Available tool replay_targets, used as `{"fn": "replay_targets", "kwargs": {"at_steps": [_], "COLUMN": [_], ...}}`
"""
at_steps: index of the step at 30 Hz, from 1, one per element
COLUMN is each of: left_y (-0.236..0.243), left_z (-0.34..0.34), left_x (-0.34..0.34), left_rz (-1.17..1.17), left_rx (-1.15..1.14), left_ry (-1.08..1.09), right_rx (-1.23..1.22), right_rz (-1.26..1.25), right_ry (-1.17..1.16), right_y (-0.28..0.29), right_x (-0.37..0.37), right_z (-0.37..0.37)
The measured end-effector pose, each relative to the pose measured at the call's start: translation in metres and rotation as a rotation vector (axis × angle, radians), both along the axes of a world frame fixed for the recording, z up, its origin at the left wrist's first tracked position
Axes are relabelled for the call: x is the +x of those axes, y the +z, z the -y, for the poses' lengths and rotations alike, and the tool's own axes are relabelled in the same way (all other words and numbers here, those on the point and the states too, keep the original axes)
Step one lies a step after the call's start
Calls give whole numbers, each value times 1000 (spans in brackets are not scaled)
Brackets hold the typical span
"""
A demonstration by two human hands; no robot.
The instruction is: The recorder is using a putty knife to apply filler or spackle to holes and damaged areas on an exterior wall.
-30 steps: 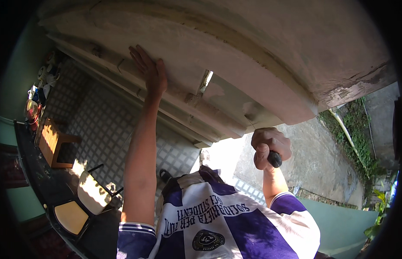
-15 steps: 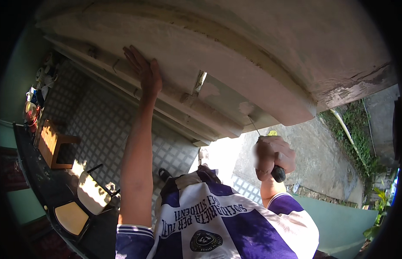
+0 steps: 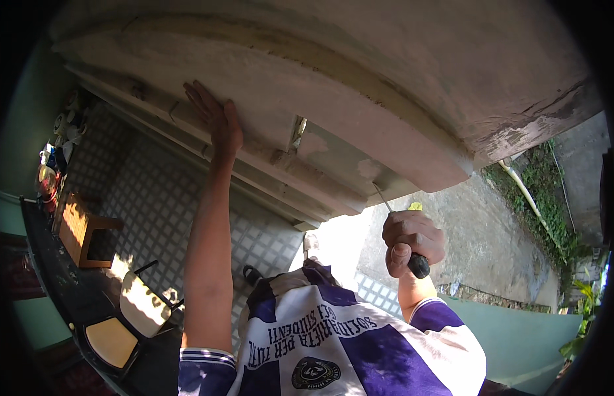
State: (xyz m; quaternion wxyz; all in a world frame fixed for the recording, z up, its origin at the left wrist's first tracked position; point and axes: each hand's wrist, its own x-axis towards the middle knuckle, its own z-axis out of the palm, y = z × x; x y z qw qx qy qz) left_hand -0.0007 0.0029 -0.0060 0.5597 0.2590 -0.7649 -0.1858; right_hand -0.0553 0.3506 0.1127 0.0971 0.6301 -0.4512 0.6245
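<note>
My left hand [image 3: 221,127] lies flat with fingers stretched out against a pale plastered wall [image 3: 264,89], holding nothing. My right hand [image 3: 416,234] is wrapped round the black handle of a screwdriver [image 3: 419,266]. Its thin metal shaft rises out of the fist toward a lighter, patchy part of the wall, where its tip seems to touch the surface. Between the two hands, a narrow slot [image 3: 298,132] opens in the plaster.
Ledges [image 3: 327,181] run along the wall's lower side. At left stand a wooden stool [image 3: 75,228], a chair [image 3: 141,300] and a cluster of household items [image 3: 50,165] on a tiled floor [image 3: 162,175]. Plants and a pale pipe [image 3: 526,188] are at right, beyond a low green wall [image 3: 511,336].
The view has shifted slightly. My right hand and the screwdriver have moved a little, and its thumb shows more clearly. My left hand stays flat on the wall.
</note>
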Motion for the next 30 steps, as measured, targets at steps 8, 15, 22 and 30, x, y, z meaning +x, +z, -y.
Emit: {"fn": "replay_targets", "kwargs": {"at_steps": [8,15,22,30], "left_y": [-2,-2,-1,-1], "left_z": [3,0,1,3], "left_x": [-2,-2,-2,-3], "left_rz": [5,-6,5,-9], "left_rx": [-24,11,1,-38], "left_ry": [22,1,8,-1], "right_rx": [-44,-38,-66,-3], "right_rz": [-10,-6,30,15], "right_ry": [21,21,22,-76], "right_y": [-5,-4,1,-3], "right_x": [-4,-5,-4,-5], "right_z": [7,5,2,7]}}
